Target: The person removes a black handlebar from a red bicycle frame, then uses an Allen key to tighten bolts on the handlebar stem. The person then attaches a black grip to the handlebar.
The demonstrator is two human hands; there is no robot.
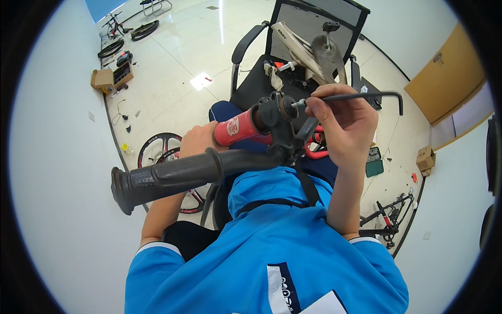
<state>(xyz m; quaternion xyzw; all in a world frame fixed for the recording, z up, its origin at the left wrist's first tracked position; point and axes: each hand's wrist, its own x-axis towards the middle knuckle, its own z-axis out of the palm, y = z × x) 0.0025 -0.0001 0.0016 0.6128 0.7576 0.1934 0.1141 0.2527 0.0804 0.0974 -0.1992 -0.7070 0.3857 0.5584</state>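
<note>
A red bicycle frame's head tube (234, 129) lies across my lap. My left hand (197, 140) is wrapped round it from behind, its fingers partly hidden. Attached at the tube's end is a black handlebar stem (277, 123), and a handlebar with a black rubber grip (170, 178) stretches to the left. Pinched in my right hand (345, 125) is a black hex key (374, 96), its bent end pointing right. A small silver bolt (299, 103) sits between the key's tip and the stem's round top; whether it is threaded in I cannot tell.
A black office chair (251, 86) faces me, bearing a pale frame part (298, 49) and a saddle (328, 55). Wheels (159, 149) stand at the left. Cardboard boxes (107, 79) and a dark bicycle frame (389, 217) lie along the walls. A green case (374, 166) rests right.
</note>
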